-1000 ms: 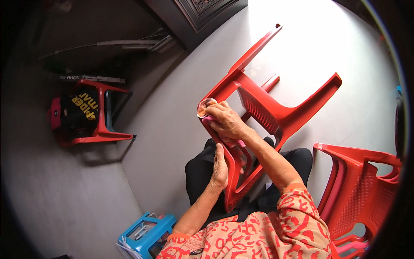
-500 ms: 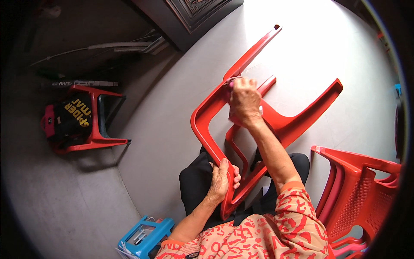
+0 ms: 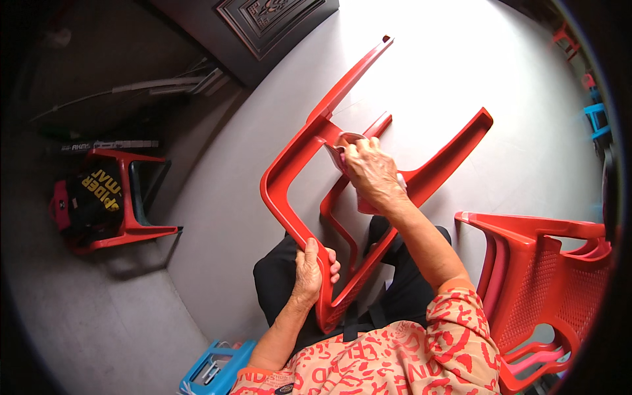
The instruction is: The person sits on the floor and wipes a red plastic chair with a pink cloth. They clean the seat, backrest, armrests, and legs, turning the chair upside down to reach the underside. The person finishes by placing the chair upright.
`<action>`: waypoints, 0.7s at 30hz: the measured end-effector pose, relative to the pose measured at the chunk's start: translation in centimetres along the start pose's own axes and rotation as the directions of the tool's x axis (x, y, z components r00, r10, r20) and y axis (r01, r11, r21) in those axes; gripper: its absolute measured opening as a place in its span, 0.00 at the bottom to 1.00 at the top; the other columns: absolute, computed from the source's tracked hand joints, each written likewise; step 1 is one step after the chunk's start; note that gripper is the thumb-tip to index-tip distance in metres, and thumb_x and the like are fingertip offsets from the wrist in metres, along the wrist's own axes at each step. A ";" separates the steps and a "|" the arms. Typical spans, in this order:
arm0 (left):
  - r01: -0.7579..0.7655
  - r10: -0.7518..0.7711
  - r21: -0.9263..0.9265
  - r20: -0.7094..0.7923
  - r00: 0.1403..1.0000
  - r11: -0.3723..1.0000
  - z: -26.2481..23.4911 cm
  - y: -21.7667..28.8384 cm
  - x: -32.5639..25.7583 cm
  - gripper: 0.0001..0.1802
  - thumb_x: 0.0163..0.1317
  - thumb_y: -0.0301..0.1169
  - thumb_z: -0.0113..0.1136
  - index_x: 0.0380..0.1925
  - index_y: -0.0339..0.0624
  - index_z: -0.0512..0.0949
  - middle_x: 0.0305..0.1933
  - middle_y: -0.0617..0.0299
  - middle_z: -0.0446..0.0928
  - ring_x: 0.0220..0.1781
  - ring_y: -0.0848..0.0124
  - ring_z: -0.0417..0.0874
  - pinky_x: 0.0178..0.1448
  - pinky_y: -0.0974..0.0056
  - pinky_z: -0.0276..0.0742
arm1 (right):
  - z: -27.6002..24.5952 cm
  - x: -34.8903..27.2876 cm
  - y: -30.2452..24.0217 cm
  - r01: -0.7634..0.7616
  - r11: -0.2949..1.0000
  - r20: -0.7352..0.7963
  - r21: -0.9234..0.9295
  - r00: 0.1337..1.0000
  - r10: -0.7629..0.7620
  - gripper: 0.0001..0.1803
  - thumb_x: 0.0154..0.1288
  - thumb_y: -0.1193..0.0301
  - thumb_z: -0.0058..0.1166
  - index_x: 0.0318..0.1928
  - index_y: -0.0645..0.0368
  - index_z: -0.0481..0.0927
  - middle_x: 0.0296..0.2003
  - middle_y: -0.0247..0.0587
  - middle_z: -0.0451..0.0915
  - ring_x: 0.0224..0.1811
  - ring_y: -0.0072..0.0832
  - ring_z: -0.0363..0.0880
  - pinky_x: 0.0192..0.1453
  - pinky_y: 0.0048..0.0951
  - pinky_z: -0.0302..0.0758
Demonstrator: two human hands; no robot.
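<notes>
A red plastic chair (image 3: 276,181) lies tipped over in front of me, its legs pointing to the far side. My left hand (image 3: 309,273) is closed around the chair's near-left edge, thumb on top and fingers curled underneath. Bunched in my right hand (image 3: 374,172) is a pinkish cloth (image 3: 367,206), pressed against the part of the chair between the legs. A loose fold of it shows past my fingertips, and my palm hides the rest.
Stacked red chairs (image 3: 526,263) stand close on my right. A blue stool (image 3: 220,368) is at my lower left. Another red chair (image 3: 141,230) on the left carries a black bag (image 3: 99,201). A dark carved panel (image 3: 257,33) stands at the far side.
My right hand and the cloth have moved rightward along the chair, away from its far-left leg. My left hand keeps its hold. The whole view has shifted slightly.
</notes>
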State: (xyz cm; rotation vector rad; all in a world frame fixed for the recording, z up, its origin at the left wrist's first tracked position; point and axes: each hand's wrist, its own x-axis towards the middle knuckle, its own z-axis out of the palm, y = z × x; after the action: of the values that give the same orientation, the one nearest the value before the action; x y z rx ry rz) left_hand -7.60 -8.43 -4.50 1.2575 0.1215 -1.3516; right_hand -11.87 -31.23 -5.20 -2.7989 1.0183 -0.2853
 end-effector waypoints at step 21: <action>-0.003 0.002 0.032 0.039 0.999 0.999 -0.4 0.1 0.2 0.24 0.73 0.53 0.38 0.35 0.41 0.64 0.28 0.58 0.69 0.23 0.71 0.70 0.22 0.67 0.71 | 3.6 5.7 0.9 -0.039 0.939 0.060 0.343 0.998 0.020 0.15 0.64 0.61 0.52 0.51 0.47 0.77 0.46 0.43 0.78 0.49 0.46 0.74 0.49 0.47 0.76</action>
State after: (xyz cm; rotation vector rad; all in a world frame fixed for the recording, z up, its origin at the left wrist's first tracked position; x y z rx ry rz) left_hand -7.21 -8.30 -4.71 1.2570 0.0716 -1.3796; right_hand -7.35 -35.34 -8.20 -2.4607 0.8985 -0.3435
